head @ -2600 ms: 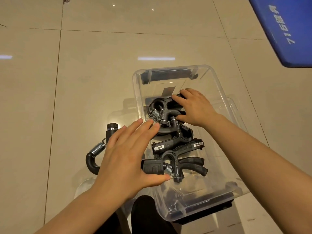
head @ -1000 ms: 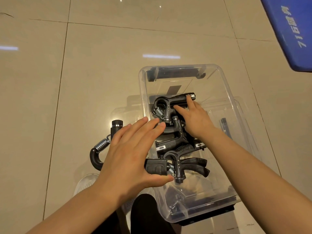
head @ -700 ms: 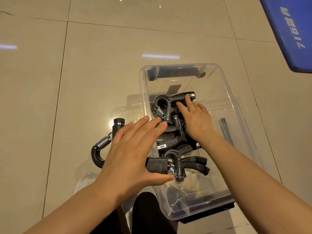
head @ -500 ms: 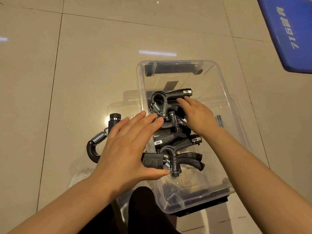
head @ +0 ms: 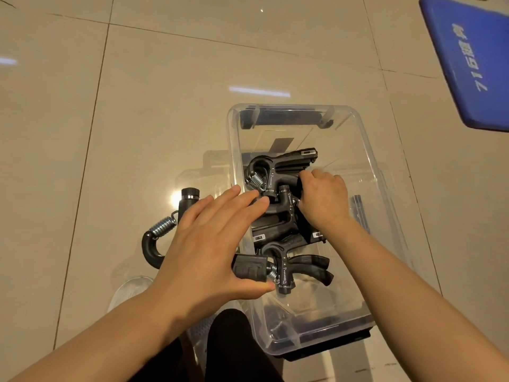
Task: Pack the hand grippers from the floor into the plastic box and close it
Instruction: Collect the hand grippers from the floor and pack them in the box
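Note:
A clear plastic box stands open on the tiled floor with several black hand grippers piled inside. One gripper lies at the top of the pile and another lies nearer me. My left hand covers a further hand gripper that straddles the box's left rim. My thumb is clamped under its handle block, and its spring and knob stick out over the floor. My right hand is inside the box, fingers curled down onto a gripper in the middle of the pile.
A clear lid seems to lie under the box, showing on both sides. A blue mat covers the floor at the upper right. My white shoe and dark trouser leg are near the box's front left corner.
My right hand's fingers, earlier stretched over the top gripper, have pulled back and curled onto the middle of the pile. My left hand has stayed on the gripper at the rim.

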{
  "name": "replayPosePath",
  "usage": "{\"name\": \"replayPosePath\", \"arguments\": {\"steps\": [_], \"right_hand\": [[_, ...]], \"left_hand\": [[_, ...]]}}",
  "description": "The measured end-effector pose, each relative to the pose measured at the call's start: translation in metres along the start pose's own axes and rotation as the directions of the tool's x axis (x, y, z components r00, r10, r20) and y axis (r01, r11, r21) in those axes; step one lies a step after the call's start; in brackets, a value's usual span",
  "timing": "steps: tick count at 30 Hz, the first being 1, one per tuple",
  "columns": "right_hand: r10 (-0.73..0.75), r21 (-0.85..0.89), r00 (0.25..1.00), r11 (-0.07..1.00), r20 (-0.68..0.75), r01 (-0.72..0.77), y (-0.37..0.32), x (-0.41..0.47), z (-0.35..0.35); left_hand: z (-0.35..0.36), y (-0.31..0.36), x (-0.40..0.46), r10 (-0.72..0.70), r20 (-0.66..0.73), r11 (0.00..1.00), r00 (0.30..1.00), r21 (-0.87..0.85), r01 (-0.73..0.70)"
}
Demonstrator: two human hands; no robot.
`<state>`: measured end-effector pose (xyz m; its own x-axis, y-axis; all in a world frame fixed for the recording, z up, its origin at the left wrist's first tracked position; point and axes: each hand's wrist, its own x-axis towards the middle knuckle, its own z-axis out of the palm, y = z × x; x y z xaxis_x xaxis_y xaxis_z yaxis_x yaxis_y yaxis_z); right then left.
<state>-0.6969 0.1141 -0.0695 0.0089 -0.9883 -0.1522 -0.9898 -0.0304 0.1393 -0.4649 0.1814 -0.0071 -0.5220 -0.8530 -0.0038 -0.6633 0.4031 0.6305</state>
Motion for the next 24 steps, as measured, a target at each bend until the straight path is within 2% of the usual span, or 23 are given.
{"name": "replayPosePath", "arguments": {"steps": [5,8,11,14,16,19,21,22,24], "right_hand": [[0.129,0.072,0.992,0.989,-0.02,-0.127,-0.003,-0.001,-0.016],[0.117,0.136,0.992,0.984,-0.037,-0.111,-0.007,-0.007,-0.026],[0.087,0.354,0.994,0.933,-0.06,-0.06,-0.002,-0.03,-0.042],[0.074,0.499,0.997,0.863,0.032,-0.08,0.005,-0.072,-0.053],[0.049,0.487,0.985,0.865,0.163,-0.123,0.005,-0.094,-0.047],[0.021,0.334,0.956,0.935,0.292,-0.123,-0.001,-0.102,-0.036],[-0.01,0.229,0.967,0.972,0.254,-0.05,-0.004,-0.095,-0.037],[-0.02,0.23,0.976,0.973,0.218,-0.031,-0.006,-0.092,-0.042],[-0.017,0.39,0.993,0.92,0.117,-0.03,-0.014,-0.089,-0.057]], "left_hand": [[0.002,0.0,0.0,0.012,-0.013,1.0,1.0,0.003,-0.012],[0.002,0.0,0.0,0.022,-0.026,1.0,0.999,0.006,-0.021],[0.003,-0.001,-0.001,0.027,-0.039,1.0,0.999,0.006,-0.027],[0.003,-0.001,-0.003,0.018,-0.073,0.999,0.997,-0.028,-0.02],[0.001,-0.001,-0.005,0.009,-0.116,0.998,0.993,-0.055,-0.016],[-0.007,0.001,-0.011,-0.006,-0.188,0.992,0.982,-0.126,-0.018],[-0.02,0.003,-0.015,-0.048,-0.249,0.975,0.967,-0.222,-0.008],[-0.029,0.005,-0.016,-0.072,-0.274,0.961,0.959,-0.276,-0.007],[-0.052,0.008,-0.018,-0.105,-0.338,0.927,0.935,-0.373,-0.03]]}}
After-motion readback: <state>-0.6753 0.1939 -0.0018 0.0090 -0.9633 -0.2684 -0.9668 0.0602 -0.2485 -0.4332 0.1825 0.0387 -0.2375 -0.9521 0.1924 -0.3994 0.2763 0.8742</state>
